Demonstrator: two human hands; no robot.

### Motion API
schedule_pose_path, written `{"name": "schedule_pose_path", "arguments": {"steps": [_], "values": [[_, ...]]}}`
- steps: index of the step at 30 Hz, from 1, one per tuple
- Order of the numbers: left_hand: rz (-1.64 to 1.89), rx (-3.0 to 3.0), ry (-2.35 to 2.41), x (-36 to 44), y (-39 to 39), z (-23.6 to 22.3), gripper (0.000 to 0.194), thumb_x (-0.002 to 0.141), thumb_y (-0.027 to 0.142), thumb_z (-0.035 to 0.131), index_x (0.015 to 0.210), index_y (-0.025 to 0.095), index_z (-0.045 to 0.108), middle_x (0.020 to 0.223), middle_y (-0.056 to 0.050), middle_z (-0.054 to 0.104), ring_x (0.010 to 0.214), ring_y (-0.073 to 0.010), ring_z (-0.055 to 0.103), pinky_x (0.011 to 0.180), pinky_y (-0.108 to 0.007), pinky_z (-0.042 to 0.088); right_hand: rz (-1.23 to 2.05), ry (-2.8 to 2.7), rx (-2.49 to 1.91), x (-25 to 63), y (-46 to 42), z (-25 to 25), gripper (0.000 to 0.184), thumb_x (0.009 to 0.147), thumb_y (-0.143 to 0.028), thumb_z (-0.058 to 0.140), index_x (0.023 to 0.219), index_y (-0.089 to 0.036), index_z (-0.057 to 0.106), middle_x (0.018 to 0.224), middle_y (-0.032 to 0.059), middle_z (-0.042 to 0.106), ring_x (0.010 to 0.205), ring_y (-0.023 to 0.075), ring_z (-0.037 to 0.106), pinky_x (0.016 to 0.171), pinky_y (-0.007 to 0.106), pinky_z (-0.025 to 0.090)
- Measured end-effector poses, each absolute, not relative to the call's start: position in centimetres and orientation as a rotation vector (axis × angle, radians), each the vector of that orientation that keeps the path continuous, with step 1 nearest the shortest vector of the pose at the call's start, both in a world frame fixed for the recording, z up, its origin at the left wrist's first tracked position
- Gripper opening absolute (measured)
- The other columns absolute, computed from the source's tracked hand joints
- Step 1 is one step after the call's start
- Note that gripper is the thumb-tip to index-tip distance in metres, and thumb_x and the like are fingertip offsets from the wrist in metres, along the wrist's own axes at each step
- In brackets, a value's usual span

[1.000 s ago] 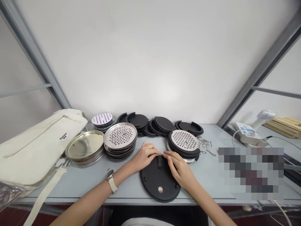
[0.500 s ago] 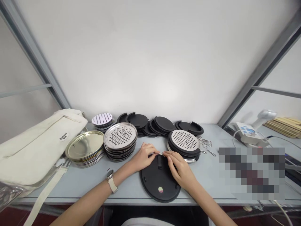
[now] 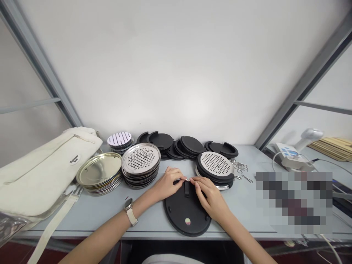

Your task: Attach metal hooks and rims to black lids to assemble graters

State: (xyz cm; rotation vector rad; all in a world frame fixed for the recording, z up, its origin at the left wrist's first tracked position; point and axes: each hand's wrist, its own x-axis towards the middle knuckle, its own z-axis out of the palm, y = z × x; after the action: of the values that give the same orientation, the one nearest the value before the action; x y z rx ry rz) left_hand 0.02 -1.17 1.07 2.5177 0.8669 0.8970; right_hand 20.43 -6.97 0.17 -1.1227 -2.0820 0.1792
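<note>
A round black plastic disc (image 3: 189,209) lies near the table's front edge, with a raised tab and a small round sticker on its face. At its far rim, a small shiny metal hook (image 3: 187,180) shows between my fingertips; most of it is covered. My left hand (image 3: 171,181) pinches the hook's left end, its wrist wearing a watch. On the other side, my right hand (image 3: 205,190) pinches the right end, its lower fingers lying over the disc's edge. More wire hooks (image 3: 240,167) lie loose to the right, beside a black holder bearing a perforated metal disc (image 3: 216,164).
Left of my hands stand stacked metal grater discs (image 3: 140,158), gold-rimmed lids (image 3: 99,169) and a smaller purple-white stack (image 3: 119,139). Black holders (image 3: 192,145) line the wall. A cream bag (image 3: 49,168) lies far left; a white handheld device (image 3: 309,137) stands right.
Both hands stay at the disc's far rim; the right fingertips have shifted very slightly. The disc and the stacks are where they were.
</note>
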Motion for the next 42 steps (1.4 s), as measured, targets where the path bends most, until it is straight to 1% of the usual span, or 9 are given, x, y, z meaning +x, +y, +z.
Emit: {"name": "schedule_pose_path", "arguments": {"steps": [4, 9, 16, 24, 27, 31, 34, 38, 42], "values": [[0.886, 2.51, 0.854, 0.06, -1.21, 1.09, 0.013, 0.094, 0.017, 0.053, 0.092, 0.018, 0.066, 0.091, -0.002, 0.065, 0.089, -0.0157, 0.058, 0.088, -0.031, 0.036, 0.174, -2.088, -1.141, 20.49, -7.0, 0.16, 0.025, 0.097, -0.016, 0.04, 0.103, -0.018, 0.064, 0.104, 0.0101, 0.067, 0.1, 0.0225, 0.061, 0.092, 0.041, 0.049], [0.863, 2.515, 0.816, 0.09, -1.22, 1.14, 0.017, 0.096, 0.017, 0.05, 0.097, 0.019, 0.066, 0.093, -0.001, 0.065, 0.089, -0.0149, 0.059, 0.089, -0.031, 0.035, 0.197, -2.1, -1.181, 20.41, -6.99, 0.24, 0.027, 0.098, -0.018, 0.037, 0.093, -0.018, 0.063, 0.097, 0.0098, 0.067, 0.093, 0.0232, 0.061, 0.087, 0.042, 0.05], [0.855, 2.561, 0.808, 0.04, -1.35, 1.36, 0.018, 0.097, 0.017, 0.048, 0.098, 0.018, 0.066, 0.092, -0.002, 0.065, 0.089, -0.0154, 0.058, 0.087, -0.031, 0.036, 0.23, -2.087, -1.192, 20.38, -6.92, 0.25, 0.027, 0.099, -0.019, 0.036, 0.092, -0.019, 0.062, 0.097, 0.0101, 0.066, 0.093, 0.0232, 0.06, 0.086, 0.041, 0.05], [0.862, 2.547, 0.814, 0.13, -1.3, 1.11, 0.02, 0.097, 0.018, 0.047, 0.101, 0.018, 0.066, 0.092, -0.003, 0.065, 0.088, -0.0153, 0.059, 0.087, -0.031, 0.037, 0.169, -2.145, -1.223, 20.31, -7.06, 0.64, 0.027, 0.098, -0.019, 0.037, 0.097, -0.019, 0.064, 0.1, 0.0104, 0.068, 0.096, 0.024, 0.061, 0.087, 0.042, 0.05], [0.829, 2.544, 0.821, 0.07, -1.23, 1.07, 0.022, 0.097, 0.015, 0.046, 0.101, 0.019, 0.067, 0.093, -0.003, 0.066, 0.09, -0.0161, 0.059, 0.088, -0.032, 0.038, 0.169, -2.165, -1.255, 20.28, -6.99, 0.64, 0.026, 0.098, -0.019, 0.038, 0.099, -0.019, 0.064, 0.102, 0.0105, 0.068, 0.097, 0.0245, 0.062, 0.088, 0.043, 0.051], [0.803, 2.564, 0.823, -0.03, -1.14, 0.98, 0.024, 0.095, 0.012, 0.047, 0.104, 0.019, 0.068, 0.093, -0.004, 0.065, 0.089, -0.0168, 0.059, 0.088, -0.033, 0.039, 0.182, -2.148, -1.258, 20.37, -6.92, 0.45, 0.026, 0.097, -0.019, 0.038, 0.104, -0.019, 0.063, 0.104, 0.0102, 0.068, 0.099, 0.0243, 0.063, 0.089, 0.042, 0.051], [0.833, 2.565, 0.831, -0.07, -1.19, 0.91, 0.023, 0.095, 0.013, 0.047, 0.105, 0.019, 0.067, 0.094, -0.004, 0.065, 0.09, -0.0169, 0.058, 0.088, -0.032, 0.04, 0.217, -2.13, -1.264, 20.47, -6.92, 0.34, 0.027, 0.098, -0.02, 0.037, 0.111, -0.02, 0.061, 0.106, 0.0101, 0.067, 0.101, 0.0238, 0.063, 0.089, 0.041, 0.051], [0.867, 2.607, 0.777, -0.1, -1.41, 0.91, 0.024, 0.096, 0.014, 0.045, 0.11, 0.02, 0.065, 0.097, -0.005, 0.064, 0.094, -0.017, 0.057, 0.09, -0.032, 0.04, 0.307, -2.1, -1.3, 20.57, -7.01, 0.19, 0.028, 0.099, -0.023, 0.036, 0.121, -0.02, 0.053, 0.109, 0.0101, 0.064, 0.103, 0.023, 0.062, 0.09, 0.04, 0.051], [0.868, 2.611, 0.734, -0.02, -1.55, 0.97, 0.023, 0.096, 0.014, 0.046, 0.11, 0.02, 0.063, 0.099, -0.004, 0.065, 0.095, -0.0166, 0.058, 0.091, -0.031, 0.039, 0.322, -2.067, -1.305, 20.56, -7.11, 0.08, 0.027, 0.099, -0.024, 0.035, 0.119, -0.021, 0.052, 0.109, 0.0102, 0.062, 0.103, 0.0231, 0.06, 0.09, 0.04, 0.05]]}}
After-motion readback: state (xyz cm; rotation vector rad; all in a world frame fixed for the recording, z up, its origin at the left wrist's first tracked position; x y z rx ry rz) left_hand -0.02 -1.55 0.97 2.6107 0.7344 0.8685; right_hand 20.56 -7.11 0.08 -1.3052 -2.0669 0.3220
